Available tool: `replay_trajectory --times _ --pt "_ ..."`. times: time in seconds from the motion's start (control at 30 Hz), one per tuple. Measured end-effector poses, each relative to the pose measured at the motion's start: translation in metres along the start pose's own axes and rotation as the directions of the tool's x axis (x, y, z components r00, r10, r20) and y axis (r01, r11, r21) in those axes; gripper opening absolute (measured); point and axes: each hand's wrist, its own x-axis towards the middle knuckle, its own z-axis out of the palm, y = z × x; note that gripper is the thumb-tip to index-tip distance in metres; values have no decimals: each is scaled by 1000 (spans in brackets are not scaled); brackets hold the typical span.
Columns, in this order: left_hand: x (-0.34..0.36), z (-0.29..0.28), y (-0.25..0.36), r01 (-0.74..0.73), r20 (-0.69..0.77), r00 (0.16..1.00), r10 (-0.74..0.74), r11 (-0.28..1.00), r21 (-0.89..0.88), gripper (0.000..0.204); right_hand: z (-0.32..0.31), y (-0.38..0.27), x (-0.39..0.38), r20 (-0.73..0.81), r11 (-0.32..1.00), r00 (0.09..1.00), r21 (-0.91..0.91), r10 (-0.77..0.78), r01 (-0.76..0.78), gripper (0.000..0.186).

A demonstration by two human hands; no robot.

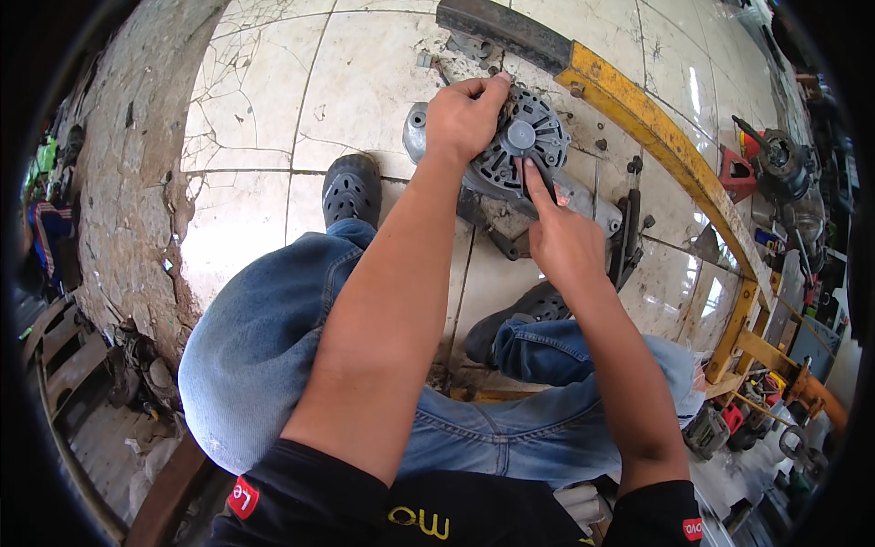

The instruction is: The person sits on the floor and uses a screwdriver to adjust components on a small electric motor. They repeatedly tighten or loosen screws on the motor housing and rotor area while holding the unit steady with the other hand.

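Note:
A round grey alternator (548,129) with a slotted metal housing and a central hub lies in front of me, resting on a larger metal casing (578,202) on the floor. My left hand (467,117) is closed around the upper left edge of the alternator, thumb uppermost; its fingertips are partly hidden. My right hand (567,239) is at the lower side, its index finger stretched along a slim dark tool that touches the housing just below the hub. The other fingers curl around the tool, so its kind is hard to make out.
A yellow and black metal frame (652,128) curves around the right side. Dark rod-like tools (629,228) and small bolts lie right of the casing. A red stand (736,175) and machine parts (786,166) crowd the far right. Broken concrete (128,173) borders the tiles at left.

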Motion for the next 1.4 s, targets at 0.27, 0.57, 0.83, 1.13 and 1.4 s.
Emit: replay_trajectory --times 0.27,0.57,0.83,1.13,1.4 --pt "-1 -1 5 -12 8 1000 12 1000 1 58 -3 -1 3 -52 1000 999 -28 -15 13 86" --pt "1 0 4 -7 6 1000 7 1000 16 60 -1 5 5 -98 991 993 -124 -72 59 82" --pt "4 -1 1 -8 8 1000 7 1000 18 61 -11 1 1 16 993 999 -115 -38 39 83" --pt "3 -3 0 5 9 1000 -5 1000 18 59 -31 -10 3 136 986 991 -164 9 14 72" --pt "2 -1 2 18 9 1000 -18 1000 15 59 -17 4 3 34 976 997 -206 -67 72 79"
